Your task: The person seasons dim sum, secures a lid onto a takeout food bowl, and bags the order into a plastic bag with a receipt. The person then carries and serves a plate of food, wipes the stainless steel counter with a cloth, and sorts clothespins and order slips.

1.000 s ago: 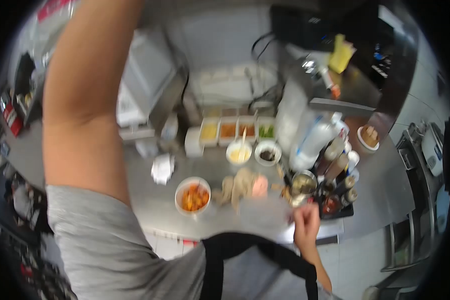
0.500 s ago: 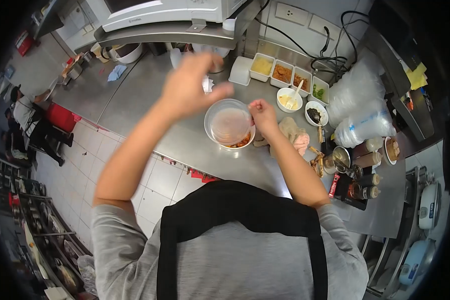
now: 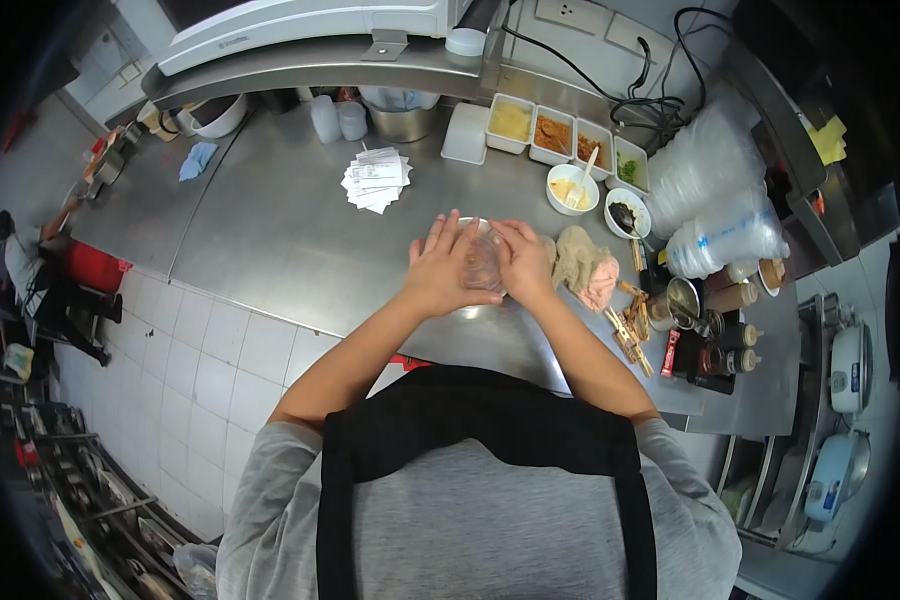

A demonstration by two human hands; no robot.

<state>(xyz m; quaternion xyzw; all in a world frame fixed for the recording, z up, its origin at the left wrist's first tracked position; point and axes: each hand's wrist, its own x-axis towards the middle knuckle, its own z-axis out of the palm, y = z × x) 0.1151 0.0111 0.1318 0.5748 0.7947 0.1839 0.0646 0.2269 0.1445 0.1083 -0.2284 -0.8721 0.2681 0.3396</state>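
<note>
Both hands are round a small bowl at the counter's front, capped by a clear plastic lid (image 3: 483, 262). My left hand (image 3: 444, 272) curves along the left side, fingers over the far rim and thumb at the near rim. From the right, my right hand (image 3: 526, 265) presses its bent fingers on the lid's edge. Most of the bowl is hidden under the lid and hands. Right beside my right hand lies a crumpled beige cloth (image 3: 574, 258) with a pink cloth (image 3: 600, 284).
White receipts (image 3: 376, 178) lie beyond my left hand. Food tubs (image 3: 552, 134) line the wall, with a white bowl holding a fork (image 3: 573, 190) and a bowl of dark food (image 3: 627, 214) nearer. Stacked clear lids (image 3: 720, 235), sauce bottles (image 3: 738, 335) and clothespins (image 3: 628, 330) stand right. Another person (image 3: 35, 275) is far left.
My left hand has come down from above the counter onto the lid. The lid has gone from tilted over the bowl to lying on it, and my right hand has shifted slightly nearer.
</note>
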